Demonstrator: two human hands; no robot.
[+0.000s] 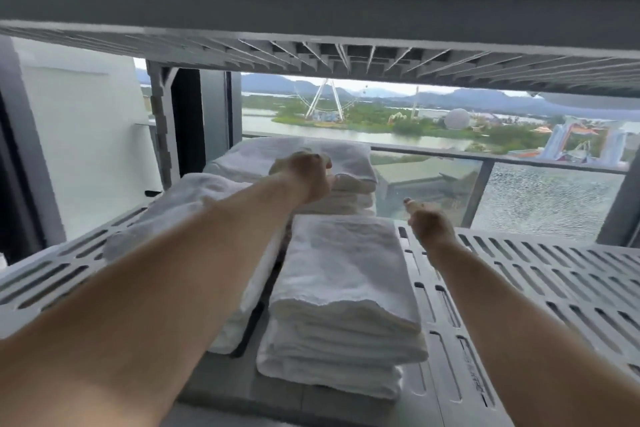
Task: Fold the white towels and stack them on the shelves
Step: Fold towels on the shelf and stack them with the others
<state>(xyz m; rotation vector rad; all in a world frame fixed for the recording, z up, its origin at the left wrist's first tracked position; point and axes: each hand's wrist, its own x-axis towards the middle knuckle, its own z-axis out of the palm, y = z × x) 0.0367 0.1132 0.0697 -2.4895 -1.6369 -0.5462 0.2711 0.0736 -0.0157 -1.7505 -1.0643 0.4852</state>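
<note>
Folded white towels sit in stacks on a grey slotted shelf (540, 274). The near stack (343, 308) lies in the middle of the shelf, and a far stack (311, 156) lies behind it. Another pile of towels (173, 211) lies at the left, partly under my left forearm. My left hand (308, 177) reaches over to the far stack, fingers curled on its top towel. My right hand (429, 222) hovers to the right of the stacks above the bare shelf, fingers loosely curled, nothing visible in it.
An upper grey shelf (311, 55) hangs low overhead. A grey upright post (161, 125) stands at the back left. Behind the shelf a glass balcony railing (485, 184) and an outdoor view show. The right half of the shelf bears nothing.
</note>
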